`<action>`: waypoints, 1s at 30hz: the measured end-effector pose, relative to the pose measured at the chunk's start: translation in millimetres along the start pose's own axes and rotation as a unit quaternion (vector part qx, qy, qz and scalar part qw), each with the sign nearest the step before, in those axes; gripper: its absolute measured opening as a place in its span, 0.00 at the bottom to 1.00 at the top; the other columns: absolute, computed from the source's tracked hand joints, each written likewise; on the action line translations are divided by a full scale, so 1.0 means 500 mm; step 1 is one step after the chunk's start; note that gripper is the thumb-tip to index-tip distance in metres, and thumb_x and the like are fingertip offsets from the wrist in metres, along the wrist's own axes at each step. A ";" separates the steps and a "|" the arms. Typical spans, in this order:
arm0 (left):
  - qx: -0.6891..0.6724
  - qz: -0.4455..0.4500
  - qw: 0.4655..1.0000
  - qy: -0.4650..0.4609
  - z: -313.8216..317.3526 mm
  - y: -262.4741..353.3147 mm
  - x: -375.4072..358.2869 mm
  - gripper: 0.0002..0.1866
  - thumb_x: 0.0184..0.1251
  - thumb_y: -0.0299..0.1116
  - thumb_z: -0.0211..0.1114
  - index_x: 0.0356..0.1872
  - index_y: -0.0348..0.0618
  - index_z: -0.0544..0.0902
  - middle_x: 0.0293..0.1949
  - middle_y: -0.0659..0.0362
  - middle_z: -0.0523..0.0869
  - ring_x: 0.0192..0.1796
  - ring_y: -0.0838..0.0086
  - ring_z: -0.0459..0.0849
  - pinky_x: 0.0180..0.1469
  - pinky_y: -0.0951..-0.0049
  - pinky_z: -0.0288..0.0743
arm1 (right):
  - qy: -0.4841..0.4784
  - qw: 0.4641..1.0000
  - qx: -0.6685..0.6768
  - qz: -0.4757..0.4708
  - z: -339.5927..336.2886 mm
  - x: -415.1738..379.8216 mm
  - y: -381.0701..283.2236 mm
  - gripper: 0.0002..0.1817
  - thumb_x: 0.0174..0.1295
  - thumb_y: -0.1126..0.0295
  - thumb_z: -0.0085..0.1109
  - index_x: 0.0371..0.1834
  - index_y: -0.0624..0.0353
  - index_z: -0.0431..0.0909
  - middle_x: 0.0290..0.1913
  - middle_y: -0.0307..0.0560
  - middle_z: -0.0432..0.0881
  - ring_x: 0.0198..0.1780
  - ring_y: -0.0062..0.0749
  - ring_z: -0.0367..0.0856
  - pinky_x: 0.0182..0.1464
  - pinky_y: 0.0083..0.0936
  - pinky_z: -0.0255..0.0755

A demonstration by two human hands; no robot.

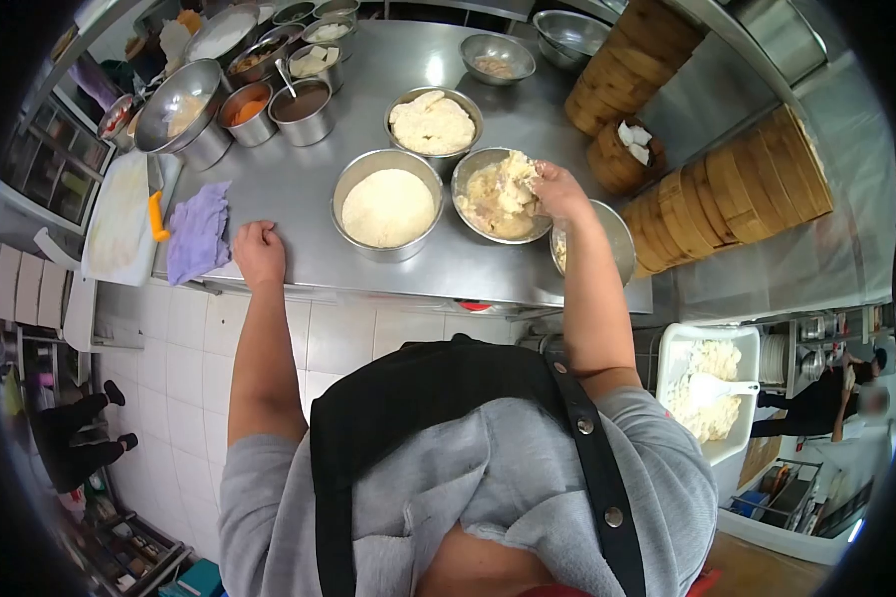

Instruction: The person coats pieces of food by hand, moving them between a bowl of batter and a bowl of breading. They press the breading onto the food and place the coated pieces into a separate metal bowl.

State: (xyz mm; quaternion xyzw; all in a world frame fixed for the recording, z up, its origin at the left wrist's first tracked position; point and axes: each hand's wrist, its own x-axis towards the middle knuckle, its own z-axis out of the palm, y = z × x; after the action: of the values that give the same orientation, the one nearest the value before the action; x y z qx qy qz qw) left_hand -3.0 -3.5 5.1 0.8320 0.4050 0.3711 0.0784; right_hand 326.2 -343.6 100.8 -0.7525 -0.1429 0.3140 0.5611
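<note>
My right hand (560,191) is closed on a clump of pale, wet mixture (516,182) at the right side of a metal bowl (460,204). More of the mixture lies in that bowl. To its left stands a deep metal pot (339,214) of pale crumbs (388,207). Behind them is a bowl (392,136) heaped with crumb-coated pieces (432,123). My left hand (259,253) rests on the steel counter (314,261) near the front edge, fingers curled; whether anything is in them is hidden. A purple cloth (198,231) lies left of it.
Bamboo steamers (732,194) stand at the right, beside a metal bowl (607,239) under my right forearm. A knife with an orange handle (157,216) lies by a white board (119,219). A white tub (709,393) is at lower right. Two people are at the sides.
</note>
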 end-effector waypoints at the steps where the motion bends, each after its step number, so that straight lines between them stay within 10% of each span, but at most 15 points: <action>1: 0.002 0.000 1.000 -0.001 0.000 0.000 0.000 0.05 0.55 0.25 0.59 0.30 0.46 0.83 0.38 0.56 0.83 0.44 0.57 0.78 0.49 0.58 0.71 | -0.011 1.000 0.018 -0.001 -0.004 0.004 0.003 0.13 0.67 0.76 0.51 0.54 0.60 0.77 0.44 0.41 0.84 0.40 0.25 0.83 0.36 0.25 0.79; 12: 0.015 0.004 1.000 -0.009 0.001 -0.003 0.002 0.05 0.55 0.25 0.60 0.30 0.46 0.83 0.37 0.55 0.82 0.44 0.57 0.78 0.49 0.58 0.71 | -0.164 0.936 0.302 0.081 -0.007 -0.046 -0.031 0.16 0.67 0.71 0.57 0.56 0.60 0.74 0.49 0.43 0.83 0.47 0.34 0.84 0.43 0.37 0.82; 18: 0.021 0.007 1.000 -0.004 0.003 -0.006 0.000 0.05 0.55 0.25 0.60 0.30 0.47 0.83 0.38 0.55 0.82 0.45 0.57 0.78 0.50 0.59 0.71 | -0.098 0.975 0.197 0.012 0.009 -0.040 -0.005 0.12 0.65 0.73 0.59 0.52 0.58 0.75 0.47 0.41 0.83 0.39 0.26 0.85 0.35 0.24 0.82; 24: 0.015 0.005 1.000 -0.010 0.009 -0.015 0.000 0.05 0.55 0.26 0.60 0.31 0.46 0.83 0.38 0.55 0.82 0.45 0.57 0.78 0.50 0.59 0.71 | -0.002 0.991 0.130 0.026 0.018 -0.044 -0.006 0.13 0.65 0.77 0.53 0.51 0.57 0.77 0.44 0.40 0.83 0.45 0.29 0.82 0.44 0.31 0.77; 30: 0.024 -0.002 1.000 -0.013 0.006 -0.011 0.000 0.06 0.56 0.27 0.59 0.31 0.47 0.84 0.38 0.55 0.83 0.46 0.57 0.78 0.50 0.58 0.72 | -0.032 0.928 -0.361 -0.083 0.011 0.014 0.028 0.22 0.56 0.73 0.58 0.57 0.61 0.77 0.50 0.54 0.83 0.51 0.42 0.81 0.55 0.30 0.71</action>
State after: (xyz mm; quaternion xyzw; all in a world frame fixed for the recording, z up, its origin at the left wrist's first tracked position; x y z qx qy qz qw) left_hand -4.1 0.8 0.5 0.8373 0.4148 0.3503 0.0643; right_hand 326.4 -340.1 84.8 -0.8789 -0.3265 0.2176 0.2712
